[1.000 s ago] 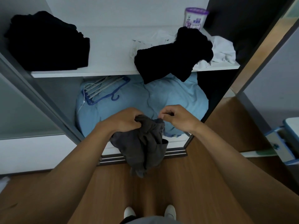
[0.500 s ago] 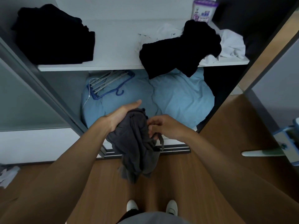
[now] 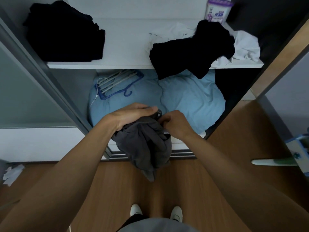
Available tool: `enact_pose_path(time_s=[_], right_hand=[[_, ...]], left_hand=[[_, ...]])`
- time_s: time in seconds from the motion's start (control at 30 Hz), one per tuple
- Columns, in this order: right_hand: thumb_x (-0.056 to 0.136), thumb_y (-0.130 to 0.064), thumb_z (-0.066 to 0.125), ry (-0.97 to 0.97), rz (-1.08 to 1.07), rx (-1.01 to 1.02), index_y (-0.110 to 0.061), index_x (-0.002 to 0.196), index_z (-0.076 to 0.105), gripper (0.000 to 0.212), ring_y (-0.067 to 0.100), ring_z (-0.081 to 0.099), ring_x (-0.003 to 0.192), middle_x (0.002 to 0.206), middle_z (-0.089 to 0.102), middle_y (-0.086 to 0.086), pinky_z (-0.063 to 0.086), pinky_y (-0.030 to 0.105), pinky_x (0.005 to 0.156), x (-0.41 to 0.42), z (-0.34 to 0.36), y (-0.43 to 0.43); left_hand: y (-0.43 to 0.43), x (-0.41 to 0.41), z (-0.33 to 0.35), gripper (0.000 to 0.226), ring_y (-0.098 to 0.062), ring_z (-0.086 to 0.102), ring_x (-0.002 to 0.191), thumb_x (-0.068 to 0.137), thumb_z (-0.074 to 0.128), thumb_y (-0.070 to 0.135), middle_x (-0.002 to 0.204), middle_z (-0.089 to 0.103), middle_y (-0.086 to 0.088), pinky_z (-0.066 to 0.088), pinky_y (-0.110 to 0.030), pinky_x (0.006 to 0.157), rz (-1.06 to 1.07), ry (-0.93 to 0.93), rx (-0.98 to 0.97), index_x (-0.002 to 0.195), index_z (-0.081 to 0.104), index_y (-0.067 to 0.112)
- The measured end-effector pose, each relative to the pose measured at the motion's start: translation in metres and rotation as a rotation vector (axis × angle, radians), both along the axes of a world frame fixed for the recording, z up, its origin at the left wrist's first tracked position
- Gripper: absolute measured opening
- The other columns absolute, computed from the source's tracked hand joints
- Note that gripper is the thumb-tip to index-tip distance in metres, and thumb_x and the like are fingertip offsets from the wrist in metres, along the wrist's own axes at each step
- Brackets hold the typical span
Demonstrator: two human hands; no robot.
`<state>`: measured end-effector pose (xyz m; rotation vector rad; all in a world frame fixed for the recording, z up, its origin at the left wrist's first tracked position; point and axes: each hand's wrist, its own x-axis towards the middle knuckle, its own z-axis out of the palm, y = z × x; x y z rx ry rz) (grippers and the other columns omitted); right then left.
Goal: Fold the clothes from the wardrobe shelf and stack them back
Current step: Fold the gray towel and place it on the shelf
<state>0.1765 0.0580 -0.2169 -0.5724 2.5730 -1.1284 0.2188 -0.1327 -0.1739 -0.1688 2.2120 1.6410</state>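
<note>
A crumpled dark grey garment (image 3: 147, 144) hangs in front of the wardrobe, bunched between both hands. My left hand (image 3: 132, 114) holds its top from the left, fingers stretched over the cloth. My right hand (image 3: 173, 123) pinches the garment's upper edge from the right with curled fingers. On the white wardrobe shelf (image 3: 127, 64), a folded black stack (image 3: 65, 32) sits at the left. An unfolded black garment (image 3: 192, 49) droops over the shelf's front edge at the right, lying on a crumpled white garment (image 3: 242, 47).
A light blue duvet (image 3: 184, 99) fills the space under the shelf, with a blue hanger (image 3: 117, 84) on it. A purple-lidded tub (image 3: 217, 10) stands at the shelf's back right. Grey sliding door frame (image 3: 41, 77) at left, wooden floor (image 3: 200, 190) below, crumpled paper (image 3: 13, 173) at far left.
My right hand rose from the garment's middle to its top edge and pinches it close to my left hand. The view has shifted slightly upward along the wardrobe.
</note>
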Motion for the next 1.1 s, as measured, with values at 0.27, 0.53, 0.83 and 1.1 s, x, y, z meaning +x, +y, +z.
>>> enact_pose_path(time_s=[0.27,0.53,0.83,1.1], right_hand=[[0.084,0.009,0.063,-0.258,0.374,-0.082,-0.024,0.077,0.073,0.035,-0.002,0.064,0.075,0.079,0.072,-0.011,0.051,0.016,0.076,-0.005,0.005,0.007],[0.096,0.003,0.057,-0.565,0.575,-0.115,-0.001,0.11,0.061,0.015,0.034,0.07,0.091,0.1,0.07,0.021,0.057,0.041,0.089,0.009,0.006,0.007],[0.099,-0.01,0.049,0.222,0.408,0.332,0.002,0.094,0.066,0.021,0.033,0.061,0.087,0.095,0.067,0.021,0.048,0.041,0.081,0.03,-0.029,-0.007],[0.095,-0.014,0.051,0.155,0.397,0.373,-0.026,0.058,0.043,0.039,0.028,0.058,0.072,0.073,0.06,0.008,0.044,0.035,0.067,0.022,-0.014,0.016]], left_hand=[[0.005,-0.003,0.003,0.023,-0.012,0.071,0.093,0.092,0.065,0.042,0.097,0.077,0.003,0.052,-0.031,0.086,-0.041,0.158,-0.177,0.098,0.077,0.023],[0.012,-0.011,-0.003,0.043,-0.017,0.064,0.083,0.098,0.058,0.035,0.104,0.07,-0.025,0.047,-0.031,0.079,0.002,0.251,-0.265,0.1,0.068,-0.006],[0.019,-0.002,0.008,0.037,-0.01,0.058,0.073,0.096,0.063,0.033,0.081,0.067,-0.014,0.043,-0.027,0.071,-0.085,0.313,-0.215,0.092,0.07,-0.003],[0.012,0.002,0.013,0.048,-0.013,0.044,0.06,0.094,0.067,0.028,0.064,0.047,-0.006,0.03,-0.026,0.058,-0.123,0.301,-0.21,0.07,0.054,-0.011]])
